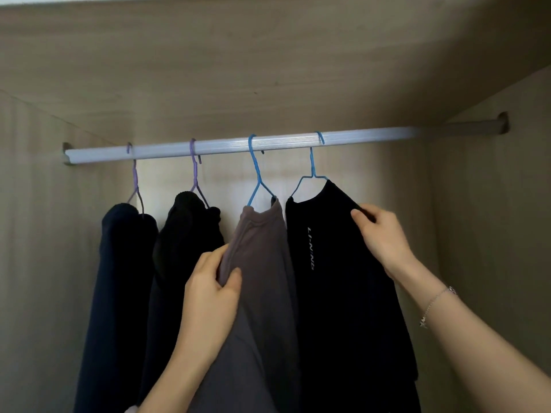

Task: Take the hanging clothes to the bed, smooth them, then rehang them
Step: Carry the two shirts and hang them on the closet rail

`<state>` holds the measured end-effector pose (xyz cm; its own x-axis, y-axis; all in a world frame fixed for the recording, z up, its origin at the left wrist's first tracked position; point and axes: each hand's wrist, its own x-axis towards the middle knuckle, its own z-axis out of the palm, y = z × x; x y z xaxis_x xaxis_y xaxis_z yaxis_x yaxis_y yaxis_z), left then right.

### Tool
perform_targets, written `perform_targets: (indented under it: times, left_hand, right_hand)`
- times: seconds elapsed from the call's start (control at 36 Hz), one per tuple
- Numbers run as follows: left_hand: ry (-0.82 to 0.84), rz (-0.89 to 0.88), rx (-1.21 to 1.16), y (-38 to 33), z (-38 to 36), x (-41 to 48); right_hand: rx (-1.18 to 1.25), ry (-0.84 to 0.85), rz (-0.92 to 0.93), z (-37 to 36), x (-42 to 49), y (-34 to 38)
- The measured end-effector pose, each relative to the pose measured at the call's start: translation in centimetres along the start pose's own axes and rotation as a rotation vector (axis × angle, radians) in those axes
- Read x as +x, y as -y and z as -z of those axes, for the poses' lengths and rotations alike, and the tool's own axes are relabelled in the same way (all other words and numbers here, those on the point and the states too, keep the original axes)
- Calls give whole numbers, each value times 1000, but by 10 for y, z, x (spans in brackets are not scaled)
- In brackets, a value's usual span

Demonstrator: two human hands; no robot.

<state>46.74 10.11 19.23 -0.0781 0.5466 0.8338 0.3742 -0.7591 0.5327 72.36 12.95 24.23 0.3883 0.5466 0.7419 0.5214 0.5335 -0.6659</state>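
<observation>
Pinches grey shirt (262, 263) with left hand (213, 281), thumb and fingers (217, 254) closed on fabric; grips shoulder of black shirt (328, 263) with right hand (384, 236), under rail (208, 147).

Matt cloth garments (262, 263) hang from a ribbed glossy rail (232, 146) in a wood-grain wardrobe (208, 70).

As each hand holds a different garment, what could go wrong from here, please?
The left hand grips the grey garment by its cloth, not its hanger; a pull could drag it off. The right hand pinches the shoulder of the black shirt; tugging there might unhook it from the rail.
</observation>
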Motion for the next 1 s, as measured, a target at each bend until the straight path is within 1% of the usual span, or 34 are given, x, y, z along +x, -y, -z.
perform_targets:
  times: [0.11,0.17,0.22,0.31,0.36,0.42,0.44,0.5,0.56,0.61,0.69,0.75,0.83,0.92,1.0]
  left_hand:
    - [18,34,-77,9,5,-29]
    - [66,107,-173,15,7,-43]
    - [143,220,-300,23,6,-58]
    - [258,315,-335,39,3,-80]
    - [367,331,-334,45,3,-89]
    - [482,314,-373,43,9,-89]
    - [514,308,-403,39,13,-84]
    - [478,302,-463,30,22,-69]
    - [368,253,-514,14,30,-48]
    - [296,220,-559,-6,33,-24]
    - [295,236,-525,-29,30,16]
    - [308,272,-407,-40,22,43]
    - [329,339,-264,-48,6,73]
    - [356,396,-287,-53,-5,89]
    - [340,379,-275,-53,-14,95]
  right_hand:
    - [48,-12,-69,8,-27,-4]
    - [75,28,-132,12,-46,-8]
    - [83,113,-218,15,-67,-13]
    - [80,276,-363,20,-95,-22]
    - [50,390,-420,25,-108,-28]
    - [75,489,-418,33,-113,-28]
    - [103,507,-403,38,-112,-25]
    - [159,449,-376,47,-105,-16]
    - [171,334,-336,54,-92,-4]
    - [175,263,-275,56,-76,9]
    - [156,233,-173,53,-50,33]
    - [40,171,-98,46,-28,48]
    - [-345,96,-12,31,4,65]
    - [-711,128,47,16,24,75]
    - [-924,126,118,11,36,74]
